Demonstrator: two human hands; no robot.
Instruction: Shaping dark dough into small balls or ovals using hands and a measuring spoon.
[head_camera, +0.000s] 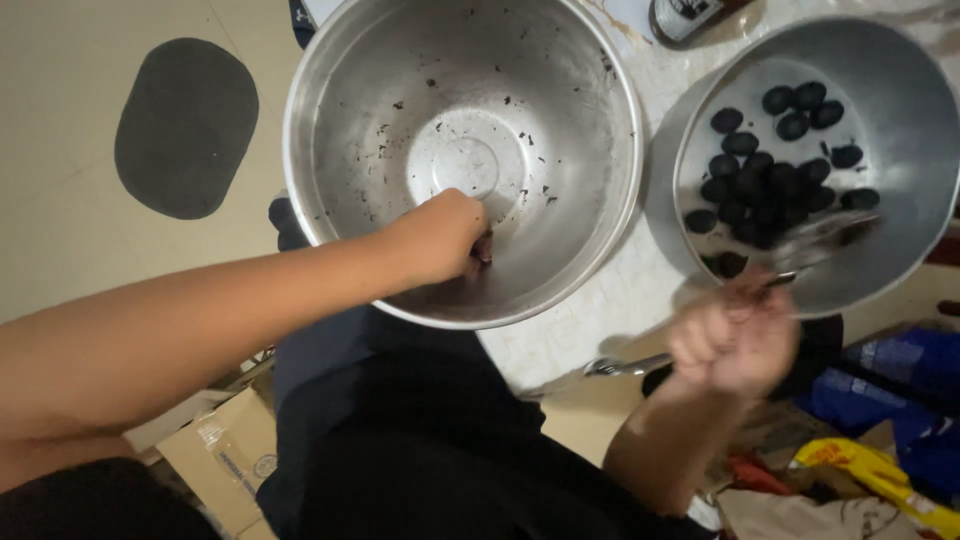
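Observation:
My left hand reaches into a big, nearly empty steel bowl. Its fingers are closed on a small black piece near the bowl's lower wall, and black crumbs dot the bowl's inside. My right hand is blurred by motion and is a fist around metal tongs. The tongs' tips hang over a grey pot to the right. Several black rounded charcoal lumps lie in that pot.
Both vessels stand on a pale patterned surface. A dark bottle stands at the top edge. A dark oval mat lies on the floor at left. A cardboard box sits lower left, with blue packets and a yellow wrapper lower right.

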